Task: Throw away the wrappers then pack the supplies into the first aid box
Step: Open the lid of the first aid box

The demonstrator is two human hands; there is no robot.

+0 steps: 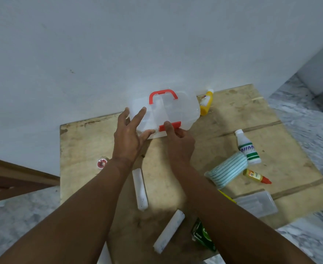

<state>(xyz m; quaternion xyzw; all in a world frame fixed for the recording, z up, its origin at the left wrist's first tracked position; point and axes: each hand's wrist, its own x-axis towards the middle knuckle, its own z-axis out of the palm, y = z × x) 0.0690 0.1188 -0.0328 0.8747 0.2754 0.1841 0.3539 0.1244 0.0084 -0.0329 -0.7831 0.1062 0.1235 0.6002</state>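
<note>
A clear plastic first aid box (pixel 183 109) with a red handle and red latch (pixel 174 125) stands at the back of the wooden board (pixel 233 119). My left hand (pixel 130 134) rests spread against the box's left side, thumb under its front edge. My right hand (pixel 177 141) pinches the red latch with thumb and fingers. Loose supplies lie around: a yellow bottle (pixel 206 102), a white bottle (pixel 249 148), a teal striped roll (pixel 226 169), a small yellow dropper (pixel 256 176), two white bandage rolls (pixel 140 189) (pixel 169 231), a green packet (pixel 202 237).
A clear plastic tray (pixel 257 204) lies at the right front. A small red-and-white round tin (pixel 102 163) sits at the board's left edge. A white wall stands right behind the box. Marble floor surrounds the board; a brown wooden edge is at far left.
</note>
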